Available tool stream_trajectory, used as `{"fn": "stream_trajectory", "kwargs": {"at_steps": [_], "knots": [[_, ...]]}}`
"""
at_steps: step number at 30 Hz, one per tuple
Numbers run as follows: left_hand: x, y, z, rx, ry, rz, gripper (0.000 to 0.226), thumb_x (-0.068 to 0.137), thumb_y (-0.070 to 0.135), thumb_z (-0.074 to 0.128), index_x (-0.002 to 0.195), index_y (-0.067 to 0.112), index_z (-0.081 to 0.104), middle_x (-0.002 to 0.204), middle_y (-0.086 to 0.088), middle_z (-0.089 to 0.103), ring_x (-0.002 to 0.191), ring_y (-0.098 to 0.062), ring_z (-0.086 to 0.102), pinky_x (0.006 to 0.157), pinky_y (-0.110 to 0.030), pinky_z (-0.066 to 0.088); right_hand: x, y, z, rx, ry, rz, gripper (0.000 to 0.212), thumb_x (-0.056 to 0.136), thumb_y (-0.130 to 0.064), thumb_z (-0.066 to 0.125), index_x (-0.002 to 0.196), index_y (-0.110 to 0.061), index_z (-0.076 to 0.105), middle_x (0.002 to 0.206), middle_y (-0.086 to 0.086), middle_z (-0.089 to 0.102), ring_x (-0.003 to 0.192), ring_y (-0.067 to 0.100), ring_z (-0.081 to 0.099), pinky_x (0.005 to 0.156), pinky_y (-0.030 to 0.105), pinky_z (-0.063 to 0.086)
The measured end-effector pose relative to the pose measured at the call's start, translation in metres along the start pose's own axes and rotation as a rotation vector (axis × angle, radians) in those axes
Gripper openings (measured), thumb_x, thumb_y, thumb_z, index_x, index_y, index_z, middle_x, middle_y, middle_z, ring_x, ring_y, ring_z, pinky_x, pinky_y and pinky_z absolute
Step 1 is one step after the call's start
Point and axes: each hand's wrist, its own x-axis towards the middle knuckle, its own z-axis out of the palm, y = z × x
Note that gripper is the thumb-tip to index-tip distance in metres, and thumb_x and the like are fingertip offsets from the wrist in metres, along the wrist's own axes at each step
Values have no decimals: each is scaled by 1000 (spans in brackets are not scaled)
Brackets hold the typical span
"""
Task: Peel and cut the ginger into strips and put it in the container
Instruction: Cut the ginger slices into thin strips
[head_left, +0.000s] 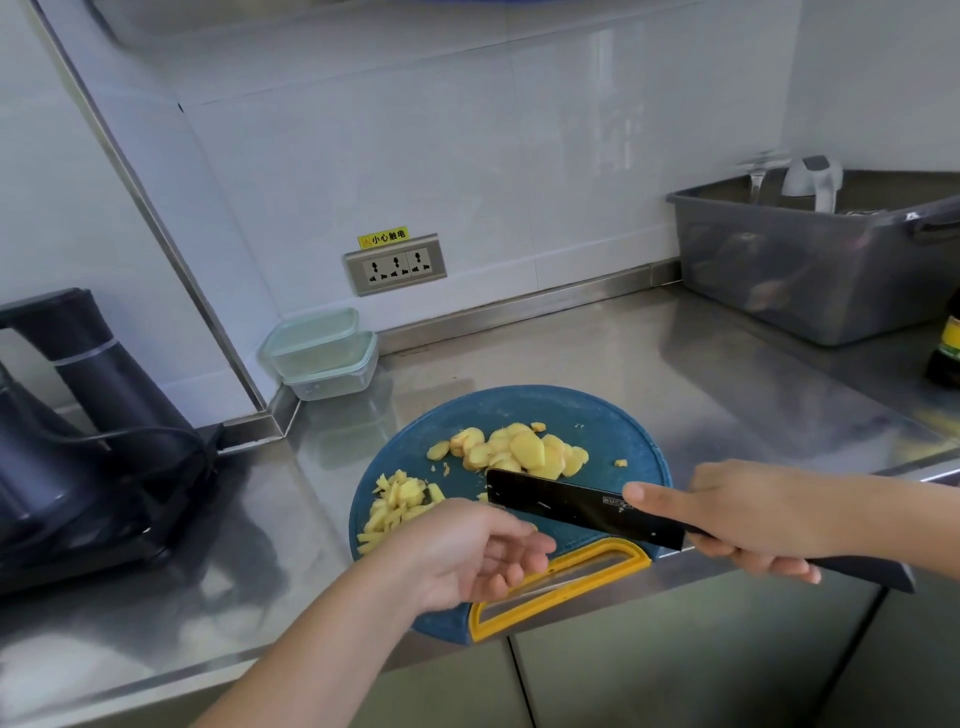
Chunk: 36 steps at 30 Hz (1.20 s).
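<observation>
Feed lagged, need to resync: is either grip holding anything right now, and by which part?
The right grip holds the knife by its handle, forefinger stretched along the blade. The left grip holds nothing.

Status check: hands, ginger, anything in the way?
Left hand open over board. Right hand grips knife. Strips piled left, slices behind, not yet cut. Containers stacked by wall, nothing blocking.

Two bare arms are all I can see of the person from here. The left hand (467, 551) and left forearm (322, 649) come in from the near left, uncovered right to the picture's edge. The right hand (748, 519) and right forearm (883, 499) are just as bare. The fingers (654, 493) are slender, with a short, plain nail on the right forefinger. The left hand looks slightly blurred.
</observation>
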Motion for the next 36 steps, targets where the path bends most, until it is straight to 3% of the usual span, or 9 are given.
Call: {"fn": "stream_trajectory", "kwargs": {"at_steps": [3,5,7,9,15,21,24,28,36], "knots": [[-7,-19,-1,395,282,342,13,93,23,57,94,20,69,75,11,66,61,1,57,54,-13,45,-2,3,-4,-3,35,2,68,81,-77,25,54,-15,30,42,3,32,30,16,31,37,22,36],[-14,-37,-5,833,502,615,13,94,35,52,104,36,59,100,26,57,90,14,51,75,-4,40,-4,7,-5,-2,58,-3,68,80,-77,26,53,-15,30,41,3,33,30,17,32,37,21,36],[-19,-51,-8,1085,500,745,34,96,47,38,130,44,42,124,35,34,113,22,26,89,5,20,-5,9,-3,-12,67,0,68,81,-76,26,53,-15,31,41,2,34,31,17,32,38,21,37],[-18,-61,-9,1184,444,784,52,93,56,24,143,46,20,137,36,16,122,22,4,91,6,4,-6,9,2,-28,68,-4,68,84,-75,26,53,-15,31,40,2,34,32,18,32,40,22,38],[-11,-74,-5,1257,390,869,69,89,68,19,145,43,-13,140,38,-10,129,17,-14,101,-5,-6,-10,-4,10,-16,67,-33,57,91,-67,26,58,-21,32,30,-5,32,30,16,32,47,26,41],[-5,-82,-5,1257,405,891,69,92,66,27,149,39,-3,148,31,-4,130,15,-9,103,-7,-5,-7,-6,13,-48,77,-16,61,88,-71,25,58,-19,34,32,-5,34,30,16,35,49,24,43],[0,-87,-8,1260,422,850,68,90,66,30,149,37,14,148,29,13,131,12,6,108,-14,10,-6,-8,13,-41,68,-13,62,88,-71,26,57,-18,34,31,-6,32,29,15,33,49,25,44],[3,-88,-7,1303,441,868,65,86,68,36,139,30,43,136,21,43,122,3,36,98,-14,30,-5,-10,11,-48,50,-8,60,88,-70,27,58,-19,32,32,-7,32,30,15,32,43,24,40],[6,-89,-6,1348,501,910,67,83,68,39,136,28,47,133,19,47,120,1,38,97,-15,32,-3,-14,4,-49,-12,-14,62,87,-71,27,58,-17,30,35,-5,29,29,13,28,36,21,36]]}}
